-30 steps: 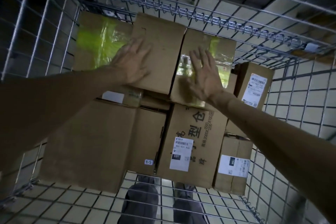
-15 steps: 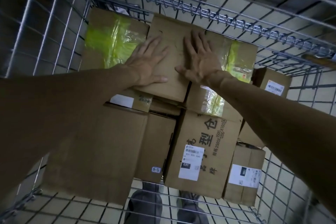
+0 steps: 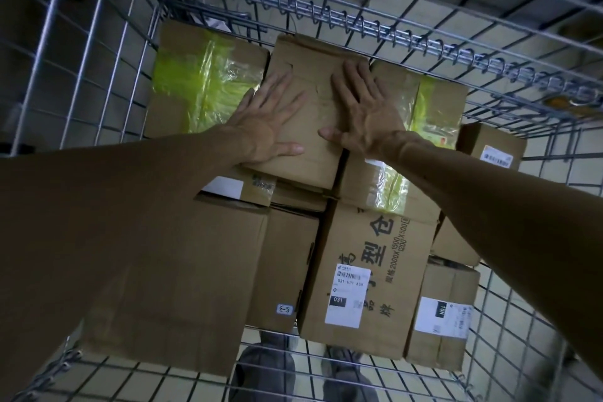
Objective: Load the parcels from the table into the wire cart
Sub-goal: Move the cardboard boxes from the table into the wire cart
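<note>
We find the plain cardboard parcel [image 3: 313,98] inside the wire cart [image 3: 359,21], on the top layer of the stack. It is set between the left yellow-taped parcel [image 3: 202,81] and the right yellow-taped parcel [image 3: 434,101]. Its long axis runs straight away from the person toward the cart's far wall. Its far end lies at that mesh; whether it touches, we cannot tell.

The left hand [image 3: 264,130] lies flat on the top face, straddling the left edge, fingers straight and spread. The right hand [image 3: 365,117] lies likewise across the right edge, thumb pointing inward. Neither hand grips anything. Both sit at about the same depth along the parcel, so neither is the nearer one.

We judge the step in hand to be seating this parcel. Any further push would run along the long axis, away from the body, or downward.

Lower and nearer the person stand a printed carton [image 3: 368,271] and a large plain carton [image 3: 182,287].
</note>
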A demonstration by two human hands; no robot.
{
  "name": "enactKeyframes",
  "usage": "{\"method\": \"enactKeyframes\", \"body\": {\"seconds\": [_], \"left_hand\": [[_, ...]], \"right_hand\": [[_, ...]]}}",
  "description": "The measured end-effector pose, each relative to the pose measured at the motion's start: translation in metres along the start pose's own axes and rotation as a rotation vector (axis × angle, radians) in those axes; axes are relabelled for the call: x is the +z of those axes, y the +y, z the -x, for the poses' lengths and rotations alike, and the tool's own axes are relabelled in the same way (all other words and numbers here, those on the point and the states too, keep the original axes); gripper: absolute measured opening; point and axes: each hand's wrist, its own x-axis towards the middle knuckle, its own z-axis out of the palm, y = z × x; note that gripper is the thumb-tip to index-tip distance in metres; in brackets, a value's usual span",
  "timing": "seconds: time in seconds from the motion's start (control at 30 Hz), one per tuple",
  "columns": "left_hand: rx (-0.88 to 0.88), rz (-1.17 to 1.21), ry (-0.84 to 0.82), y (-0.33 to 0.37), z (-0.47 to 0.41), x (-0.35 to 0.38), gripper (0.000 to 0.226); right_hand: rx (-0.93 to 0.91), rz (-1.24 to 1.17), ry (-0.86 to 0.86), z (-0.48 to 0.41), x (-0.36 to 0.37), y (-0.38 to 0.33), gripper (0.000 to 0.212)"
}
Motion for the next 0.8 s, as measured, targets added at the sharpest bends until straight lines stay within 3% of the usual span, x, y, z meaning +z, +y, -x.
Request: {"method": "enactKeyframes", "body": {"seconds": [0.27,0.47,0.57,0.8], "left_hand": [[-0.047,-0.025,0.055,0.016,0.020,-0.012,0.091],[-0.114,0.033,0.040,0.019,0.067,-0.034,0.075],[-0.199,0.088,0.046,0.027,0.100,-0.049,0.072],[-0.369,0.314,0.131,0.100,0.238,-0.100,0.067]], "right_hand": [[0.028,-0.036,-0.045,0.007,-0.014,-0.004,0.095],[0.017,-0.020,-0.099,0.047,-0.033,-0.007,0.080],[-0.014,-0.038,-0.140,0.077,-0.050,-0.010,0.071],[-0.012,-0.155,-0.147,0.177,-0.140,-0.040,0.072]]}}
